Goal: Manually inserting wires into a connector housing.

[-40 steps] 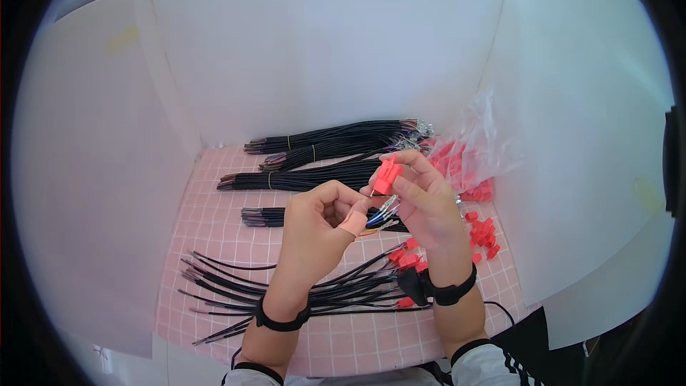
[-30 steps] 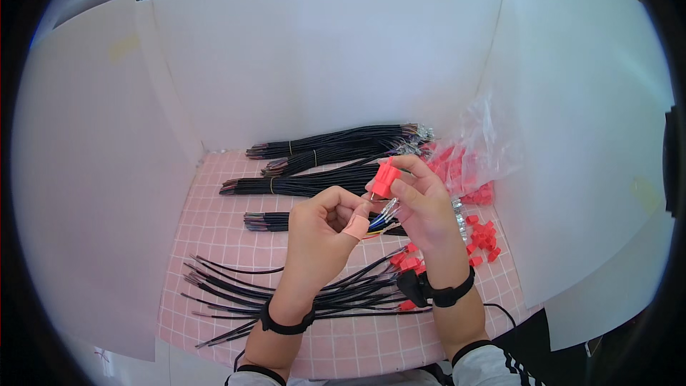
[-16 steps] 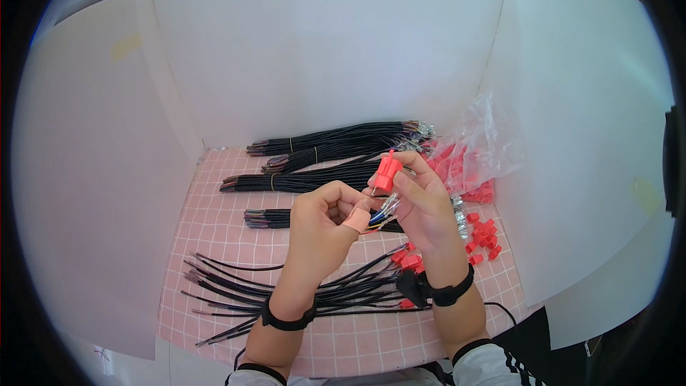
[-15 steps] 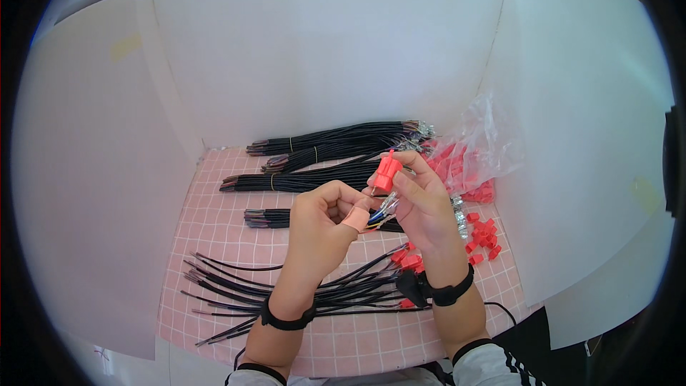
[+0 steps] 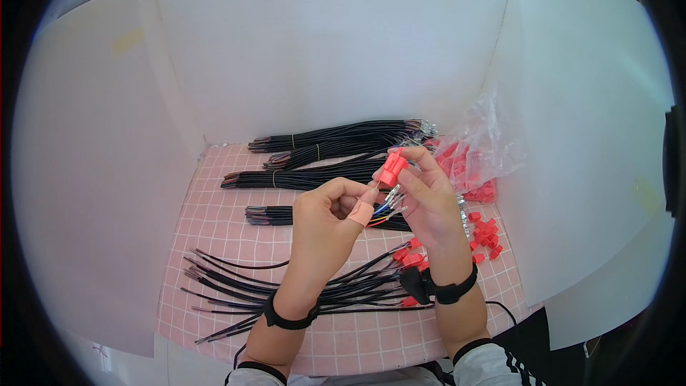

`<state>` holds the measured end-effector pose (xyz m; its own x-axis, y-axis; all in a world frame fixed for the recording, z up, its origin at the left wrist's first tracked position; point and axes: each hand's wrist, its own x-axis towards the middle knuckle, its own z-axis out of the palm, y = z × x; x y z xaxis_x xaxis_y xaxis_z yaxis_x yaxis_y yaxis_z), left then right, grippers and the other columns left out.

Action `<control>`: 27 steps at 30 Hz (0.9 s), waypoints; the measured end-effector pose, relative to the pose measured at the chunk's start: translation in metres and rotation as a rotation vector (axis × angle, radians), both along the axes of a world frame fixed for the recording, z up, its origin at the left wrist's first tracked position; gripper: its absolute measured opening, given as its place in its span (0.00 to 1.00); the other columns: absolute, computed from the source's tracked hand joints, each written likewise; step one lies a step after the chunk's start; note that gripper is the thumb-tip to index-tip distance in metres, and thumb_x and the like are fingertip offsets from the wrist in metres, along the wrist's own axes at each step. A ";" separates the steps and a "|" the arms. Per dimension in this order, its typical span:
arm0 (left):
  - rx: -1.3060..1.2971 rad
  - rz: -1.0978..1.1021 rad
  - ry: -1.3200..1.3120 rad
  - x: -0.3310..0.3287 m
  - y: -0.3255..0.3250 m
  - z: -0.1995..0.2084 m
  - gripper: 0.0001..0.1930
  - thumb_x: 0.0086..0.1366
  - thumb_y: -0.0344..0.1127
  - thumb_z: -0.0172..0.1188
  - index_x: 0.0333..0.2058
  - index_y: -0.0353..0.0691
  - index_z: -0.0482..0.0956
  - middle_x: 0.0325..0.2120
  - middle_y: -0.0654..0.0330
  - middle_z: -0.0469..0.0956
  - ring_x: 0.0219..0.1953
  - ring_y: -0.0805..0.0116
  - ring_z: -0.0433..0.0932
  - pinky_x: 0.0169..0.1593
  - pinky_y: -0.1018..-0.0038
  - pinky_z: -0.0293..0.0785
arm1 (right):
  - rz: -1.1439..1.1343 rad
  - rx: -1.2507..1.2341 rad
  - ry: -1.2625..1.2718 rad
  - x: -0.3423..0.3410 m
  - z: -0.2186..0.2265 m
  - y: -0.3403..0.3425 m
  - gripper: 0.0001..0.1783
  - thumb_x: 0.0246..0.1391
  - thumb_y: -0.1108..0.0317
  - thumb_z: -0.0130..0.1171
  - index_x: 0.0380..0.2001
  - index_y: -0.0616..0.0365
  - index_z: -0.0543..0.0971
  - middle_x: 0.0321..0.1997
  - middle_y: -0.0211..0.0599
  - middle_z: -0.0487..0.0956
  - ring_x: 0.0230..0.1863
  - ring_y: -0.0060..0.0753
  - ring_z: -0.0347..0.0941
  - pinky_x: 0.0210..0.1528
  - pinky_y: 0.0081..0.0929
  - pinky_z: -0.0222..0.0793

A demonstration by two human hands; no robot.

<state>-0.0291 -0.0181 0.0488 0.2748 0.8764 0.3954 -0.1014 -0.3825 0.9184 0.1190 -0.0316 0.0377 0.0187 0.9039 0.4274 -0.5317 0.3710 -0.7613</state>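
Pinching a red connector [image 5: 393,169] between right fingers [image 5: 414,186], a thin wire [image 5: 377,185] between left fingers [image 5: 347,187] (above the pink surface [image 5: 350,354]).

The red connector housing [image 5: 393,170] in the right hand [image 5: 430,204] looks like smooth moulded plastic with a soft sheen. Just beside it, the terminals [image 5: 394,194] are shiny, silvery metal, and the thin coloured wires [image 5: 381,211] appear plastic-coated. On the near side, the loose cables [image 5: 368,293] have smooth black sheathing, faintly glossy; the far cable bundles [image 5: 336,131] look alike, with bright metal at their right ends. The bag [image 5: 487,144] at the far right is clear, crinkled plastic film, glossy along its folds. The checked table covering [image 5: 350,349] looks matt, and the white far panel [image 5: 329,50] is smooth and matt
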 end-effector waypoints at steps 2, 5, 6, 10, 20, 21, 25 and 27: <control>0.011 0.017 -0.043 0.002 -0.001 0.000 0.04 0.53 0.26 0.57 0.27 0.32 0.76 0.13 0.68 0.70 0.16 0.87 0.64 0.19 0.88 0.58 | 0.002 -0.004 0.030 0.000 -0.001 0.001 0.14 0.53 0.72 0.51 0.43 0.58 0.66 0.40 0.38 0.74 0.42 0.30 0.71 0.40 0.27 0.71; 0.006 0.043 -0.016 0.000 0.000 0.001 0.03 0.53 0.26 0.57 0.27 0.32 0.76 0.13 0.68 0.71 0.15 0.87 0.63 0.19 0.88 0.58 | 0.007 -0.004 0.025 0.000 0.000 0.001 0.14 0.53 0.72 0.51 0.43 0.58 0.66 0.40 0.38 0.74 0.42 0.30 0.71 0.40 0.26 0.71; 0.005 0.043 -0.016 0.000 0.000 0.001 0.03 0.53 0.26 0.57 0.27 0.32 0.76 0.13 0.68 0.71 0.15 0.87 0.63 0.19 0.88 0.58 | 0.007 -0.005 0.025 0.000 0.000 0.001 0.14 0.53 0.72 0.51 0.43 0.58 0.66 0.40 0.38 0.74 0.42 0.30 0.71 0.40 0.26 0.71; 0.054 0.050 -0.026 0.000 0.000 0.001 0.03 0.53 0.25 0.57 0.27 0.32 0.76 0.13 0.68 0.71 0.15 0.88 0.62 0.18 0.88 0.57 | -0.002 -0.001 0.021 -0.002 0.000 0.001 0.14 0.52 0.72 0.51 0.43 0.59 0.66 0.40 0.38 0.73 0.43 0.30 0.71 0.40 0.26 0.71; 0.071 0.117 -0.003 0.000 0.000 -0.002 0.03 0.53 0.26 0.58 0.23 0.31 0.75 0.12 0.66 0.72 0.14 0.88 0.63 0.18 0.88 0.57 | -0.021 -0.013 -0.002 -0.007 -0.001 0.001 0.14 0.52 0.72 0.52 0.43 0.59 0.66 0.40 0.39 0.73 0.44 0.32 0.71 0.39 0.25 0.71; 0.071 0.114 -0.004 0.001 0.000 -0.001 0.03 0.53 0.26 0.58 0.23 0.31 0.75 0.12 0.66 0.72 0.14 0.88 0.63 0.18 0.88 0.57 | -0.024 -0.013 -0.003 -0.006 0.000 0.000 0.14 0.52 0.72 0.52 0.43 0.59 0.66 0.40 0.39 0.73 0.44 0.32 0.71 0.39 0.25 0.71; 0.060 0.102 -0.042 0.001 0.000 -0.001 0.04 0.53 0.26 0.58 0.23 0.31 0.75 0.12 0.66 0.72 0.14 0.88 0.63 0.18 0.88 0.57 | -0.018 0.014 -0.016 -0.007 0.001 0.000 0.14 0.52 0.73 0.52 0.43 0.59 0.66 0.39 0.40 0.74 0.44 0.33 0.71 0.40 0.26 0.70; 0.047 0.094 -0.065 0.001 0.000 -0.001 0.04 0.53 0.26 0.58 0.23 0.31 0.74 0.12 0.66 0.72 0.14 0.88 0.63 0.18 0.88 0.57 | -0.022 0.006 -0.008 -0.008 0.001 0.000 0.14 0.52 0.73 0.52 0.43 0.59 0.66 0.39 0.40 0.74 0.43 0.33 0.72 0.40 0.26 0.70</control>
